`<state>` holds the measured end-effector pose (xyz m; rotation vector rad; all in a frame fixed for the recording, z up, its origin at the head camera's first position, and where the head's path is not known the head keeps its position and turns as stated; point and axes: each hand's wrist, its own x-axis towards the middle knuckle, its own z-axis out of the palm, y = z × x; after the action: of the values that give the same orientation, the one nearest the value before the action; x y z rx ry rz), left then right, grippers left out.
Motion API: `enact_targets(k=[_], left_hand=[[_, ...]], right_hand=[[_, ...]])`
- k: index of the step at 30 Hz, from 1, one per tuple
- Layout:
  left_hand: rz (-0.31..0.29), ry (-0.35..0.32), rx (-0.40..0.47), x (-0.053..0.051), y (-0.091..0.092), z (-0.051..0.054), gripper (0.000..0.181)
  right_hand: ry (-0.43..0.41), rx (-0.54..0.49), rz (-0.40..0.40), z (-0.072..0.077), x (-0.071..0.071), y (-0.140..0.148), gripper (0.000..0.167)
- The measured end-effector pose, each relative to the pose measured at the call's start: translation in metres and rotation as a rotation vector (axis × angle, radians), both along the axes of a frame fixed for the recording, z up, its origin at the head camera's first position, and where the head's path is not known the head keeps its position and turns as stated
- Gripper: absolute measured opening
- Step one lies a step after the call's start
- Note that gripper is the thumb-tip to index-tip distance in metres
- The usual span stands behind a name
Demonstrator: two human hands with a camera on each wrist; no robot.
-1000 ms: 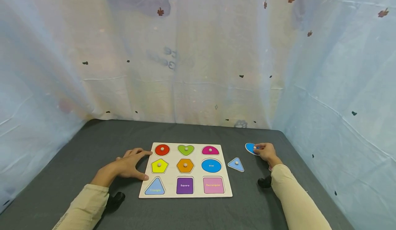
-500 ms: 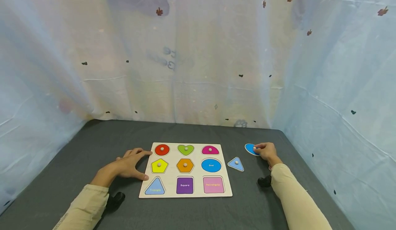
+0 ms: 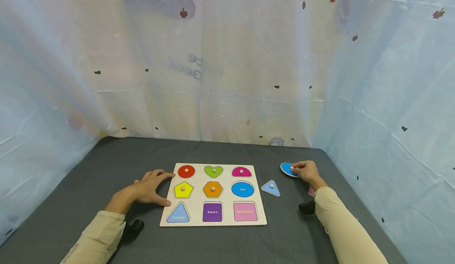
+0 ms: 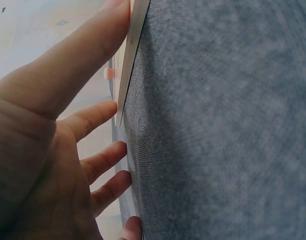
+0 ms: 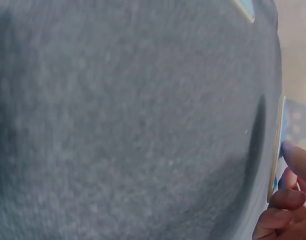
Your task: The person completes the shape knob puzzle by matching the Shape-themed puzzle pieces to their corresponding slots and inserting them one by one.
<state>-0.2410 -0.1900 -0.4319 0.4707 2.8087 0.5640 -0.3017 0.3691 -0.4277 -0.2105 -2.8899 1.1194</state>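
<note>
"Table (image 3: 213,244) was dark grey, with the board (image 3: 227,197) flat on it. Anything held?"

"Left hand (image 3: 147,189) was spread, thumb and forefinger touching the board's left edge. Right hand (image 3: 307,171), over on the far right, was pinching the blue oval (image 3: 286,169) just above the table."

"Loose bits?"

"Blue triangle (image 3: 271,190) lay just right of the board, pink piece (image 3: 311,192) near the right wrist."

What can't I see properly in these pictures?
- Pink piece: in the head view it's mostly hidden by the right arm, so its shape can't be told.
- Blue oval piece: in the head view the right hand covers its right end.
- Board: in the left wrist view the top edge cuts it off.
- Light-blue piece: in the right wrist view the top edge cuts it off, leaving just a corner.
</note>
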Motion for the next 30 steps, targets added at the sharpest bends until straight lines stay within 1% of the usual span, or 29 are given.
enact_targets(k=[5,12,18,24,30], left_hand=[[0.004,-0.002,0.0,0.001,0.0,0.0,0.101],[0.002,-0.005,0.004,-0.001,-0.001,-0.004,0.102],[-0.002,0.001,0.003,-0.002,-0.001,-0.004,0.102],[-0.003,-0.006,0.0,-0.002,0.0,-0.003,0.102],[-0.003,-0.003,0.001,-0.002,-0.001,-0.003,0.102]], right_hand=[[0.023,-0.018,0.061,0.005,0.002,-0.007,0.029],[0.034,-0.023,0.117,0.007,0.007,-0.017,0.027],[0.075,-0.01,0.157,0.009,0.01,-0.024,0.024],[0.107,0.03,0.206,0.015,0.012,-0.033,0.022],[0.138,0.019,0.259,0.023,0.015,-0.042,0.021]])
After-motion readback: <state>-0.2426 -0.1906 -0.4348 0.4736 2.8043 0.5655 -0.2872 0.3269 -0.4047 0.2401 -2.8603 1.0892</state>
